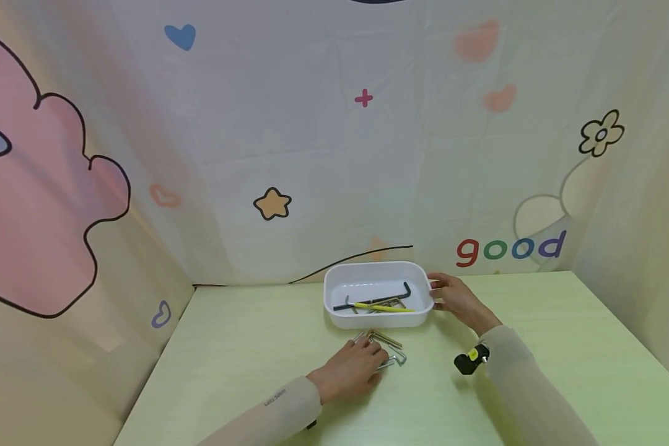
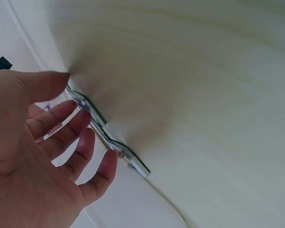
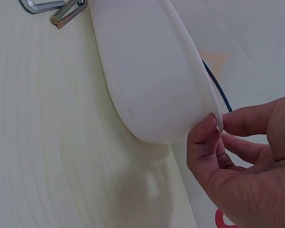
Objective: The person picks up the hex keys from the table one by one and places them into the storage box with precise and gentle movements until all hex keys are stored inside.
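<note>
A white plastic bin [image 1: 379,321] stands at the back of the table, holding a black hex key [image 1: 393,298], a yellow stick-like piece [image 1: 384,307] and some brassy pieces. My right hand [image 1: 456,301] pinches the bin's right rim between thumb and fingers, as the right wrist view also shows. Several loose hex keys lie before the bin, among them a brassy one [image 1: 386,339] and a silver one [image 1: 399,355]. Over their left side is my left hand [image 1: 350,370], its fingers loosely bent. In the left wrist view the fingertips reach the silver hex keys [image 2: 128,154], thumb apart from the fingers.
Behind the bin, a printed cloth [image 1: 334,173] hangs down to the table's back edge. More cloth rises along both sides. The pale green wood-grain table [image 1: 245,337] extends left and right of the hands. A small black device [image 1: 468,360] is strapped to the right wrist.
</note>
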A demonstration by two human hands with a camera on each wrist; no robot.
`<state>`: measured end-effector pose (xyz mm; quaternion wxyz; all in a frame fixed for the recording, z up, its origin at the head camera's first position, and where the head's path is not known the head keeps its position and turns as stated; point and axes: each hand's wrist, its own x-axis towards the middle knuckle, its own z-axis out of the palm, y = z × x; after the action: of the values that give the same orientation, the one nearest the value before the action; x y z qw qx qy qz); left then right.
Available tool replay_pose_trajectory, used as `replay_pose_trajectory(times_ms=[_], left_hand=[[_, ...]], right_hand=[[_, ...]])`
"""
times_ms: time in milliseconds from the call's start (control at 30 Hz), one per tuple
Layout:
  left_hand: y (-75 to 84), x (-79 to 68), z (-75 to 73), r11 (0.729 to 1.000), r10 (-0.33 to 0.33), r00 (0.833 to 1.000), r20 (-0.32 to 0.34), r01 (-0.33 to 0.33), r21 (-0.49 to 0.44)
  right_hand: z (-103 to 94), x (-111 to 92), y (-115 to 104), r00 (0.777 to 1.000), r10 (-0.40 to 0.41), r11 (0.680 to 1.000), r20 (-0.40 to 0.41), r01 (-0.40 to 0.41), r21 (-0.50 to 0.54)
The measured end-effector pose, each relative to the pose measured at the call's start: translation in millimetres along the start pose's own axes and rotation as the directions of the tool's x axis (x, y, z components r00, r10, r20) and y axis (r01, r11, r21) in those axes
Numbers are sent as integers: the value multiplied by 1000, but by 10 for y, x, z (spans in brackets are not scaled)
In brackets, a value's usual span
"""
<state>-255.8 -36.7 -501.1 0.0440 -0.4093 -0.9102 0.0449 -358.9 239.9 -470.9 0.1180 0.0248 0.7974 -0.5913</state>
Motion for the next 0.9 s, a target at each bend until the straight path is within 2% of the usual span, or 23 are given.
replay_pose_trajectory(times_ms=[333,433,667,900], left_hand=[[45,36,-20,999,10,1000,29,-11,40],[59,34,-31,998,28,1000,14,-29,53],[88,13,-33,986,77,997,-28,-72,148],[116,-39,-44,978,92,996,6,-91,188]], right_hand=[[2,14,7,1000,4,1000,-2,-4,8],[2,9,2,1000,6,1000,-2,-6,6],[-1,9,0,1000,11,1000,-7,-11,3],[-4,9,12,1000,16,1000,-4,-16,5]])
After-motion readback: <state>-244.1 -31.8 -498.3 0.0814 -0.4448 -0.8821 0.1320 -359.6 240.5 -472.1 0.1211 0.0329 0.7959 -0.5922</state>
